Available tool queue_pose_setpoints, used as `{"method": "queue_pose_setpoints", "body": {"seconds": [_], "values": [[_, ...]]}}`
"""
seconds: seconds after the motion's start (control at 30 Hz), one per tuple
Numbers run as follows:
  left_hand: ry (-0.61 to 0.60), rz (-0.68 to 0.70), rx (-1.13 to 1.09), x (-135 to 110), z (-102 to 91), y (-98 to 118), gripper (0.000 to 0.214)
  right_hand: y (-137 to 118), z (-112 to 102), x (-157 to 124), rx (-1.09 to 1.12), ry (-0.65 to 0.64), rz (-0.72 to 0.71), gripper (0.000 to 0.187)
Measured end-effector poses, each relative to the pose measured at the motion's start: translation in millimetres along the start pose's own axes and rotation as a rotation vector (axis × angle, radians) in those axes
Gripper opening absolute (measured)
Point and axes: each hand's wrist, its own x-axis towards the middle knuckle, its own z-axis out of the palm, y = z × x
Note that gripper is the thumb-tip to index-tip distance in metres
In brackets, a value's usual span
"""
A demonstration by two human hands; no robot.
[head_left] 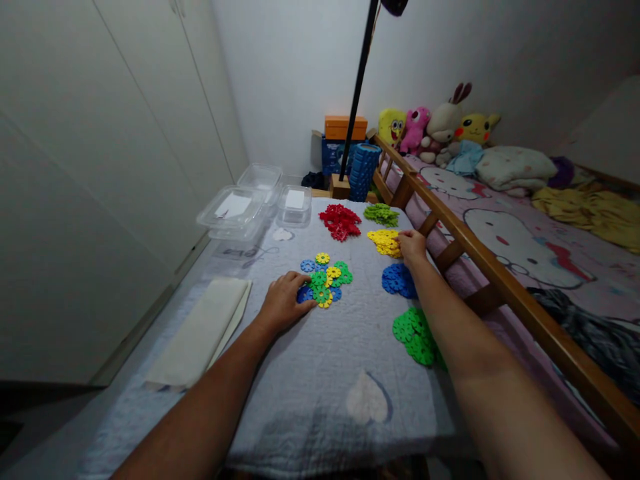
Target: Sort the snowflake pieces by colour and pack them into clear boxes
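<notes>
Flat plastic snowflake discs lie on a pale quilted cloth (pixel 320 373). In the middle sits a joined cluster of green, yellow and blue discs (pixel 325 279). My left hand (pixel 284 301) rests palm down at the cluster's left edge, its fingertips on a blue disc, fingers bent. My right hand (pixel 412 247) reaches to the yellow pile (pixel 384 241), its fingers pinched at the pile's right edge. Sorted piles lie around: red (pixel 341 221), light green (pixel 381 214), blue (pixel 398 279) and green (pixel 414 335).
Clear plastic tubs (pixel 234 212) with lids stand at the back left. A folded cream cloth (pixel 203 332) lies at the left. A wooden bed rail (pixel 500 280) runs along the right, with plush toys (pixel 440 130) behind. A black pole (pixel 356 93) rises at the back.
</notes>
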Motion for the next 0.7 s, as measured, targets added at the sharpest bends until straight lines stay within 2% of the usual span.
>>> {"method": "queue_pose_setpoints", "body": {"seconds": [0.13,0.23,0.3,0.33,0.4,0.43,0.57,0.7], "values": [[-0.008,-0.006,0.01,-0.2,-0.1,0.6,0.049,-21.5,18.0,-23.4,0.058,-0.205,-0.032,0.018],[-0.007,-0.009,0.011,-0.3,0.5,0.5,0.048,-36.7,38.8,-48.2,0.048,-0.441,-0.111,0.014],[0.0,-0.005,0.012,-0.1,0.9,0.4,0.048,-44.7,54.5,-65.9,-0.074,-0.664,-0.294,0.015],[0.002,-0.003,0.012,0.1,1.0,0.3,0.048,-48.0,62.6,-74.2,-0.169,-0.711,-0.399,0.015],[0.001,-0.004,0.01,0.3,1.0,0.5,0.048,-53.0,78.0,-88.6,-0.363,-0.716,-0.554,0.021],[-0.002,-0.005,0.01,0.3,0.9,0.6,0.047,-54.7,84.9,-94.2,-0.407,-0.708,-0.585,0.025],[-0.009,-0.01,0.01,-0.1,0.9,1.2,0.047,-58.0,104.7,-105.3,-0.486,-0.68,-0.605,0.04],[0.001,-0.006,0.013,-0.4,2.8,-0.3,0.049,-58.3,111.1,-104.5,-0.536,-0.67,-0.599,0.028]]}}
